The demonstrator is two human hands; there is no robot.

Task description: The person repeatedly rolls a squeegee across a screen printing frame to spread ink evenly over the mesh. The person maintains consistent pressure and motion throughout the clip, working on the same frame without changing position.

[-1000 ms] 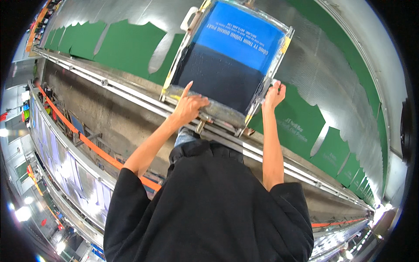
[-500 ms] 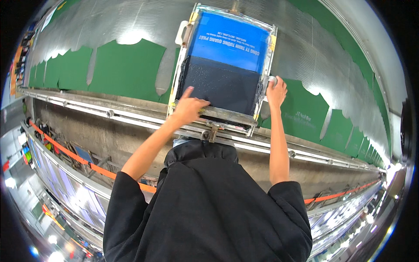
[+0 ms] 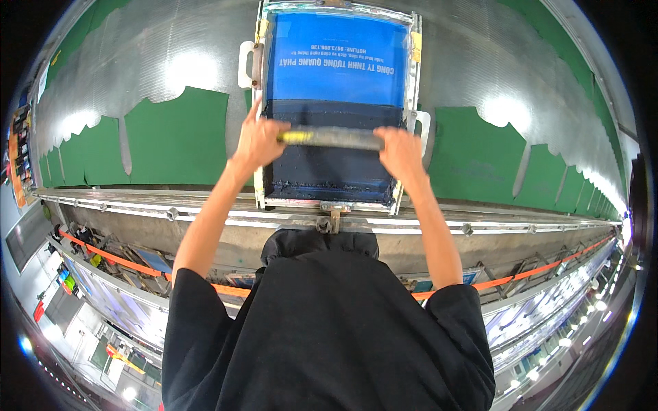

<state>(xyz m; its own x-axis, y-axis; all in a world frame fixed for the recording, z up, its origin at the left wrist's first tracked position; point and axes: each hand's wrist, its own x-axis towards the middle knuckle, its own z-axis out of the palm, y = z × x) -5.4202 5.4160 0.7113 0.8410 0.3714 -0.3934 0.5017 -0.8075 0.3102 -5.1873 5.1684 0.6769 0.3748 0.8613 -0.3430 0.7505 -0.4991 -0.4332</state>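
Observation:
A screen-printing frame (image 3: 413, 75) lies on the long table in front of me, its mesh blue (image 3: 336, 41) at the far part and covered by dark ink (image 3: 322, 168) at the near part. Across the dark part stretches a squeegee (image 3: 336, 138), a long bar with yellow near its left end. My left hand (image 3: 259, 142) is closed round the left end, one finger pointing forward along the frame's side. My right hand (image 3: 401, 152) grips the right end. White handles stick out from the frame's left side (image 3: 245, 65) and right side (image 3: 423, 133).
Green fabric pieces (image 3: 175, 137) lie flat on the shiny grey table (image 3: 456, 61) to both sides of the frame. A metal rail (image 3: 260, 220) runs along the near table edge, with a bracket (image 3: 334, 216) at the frame. An orange strip (image 3: 226, 290) runs behind me.
My right hand has left the frame's right handle, and both hands now hold the squeegee, raised farther up the mesh. My view has turned, so the frame now appears straighter.

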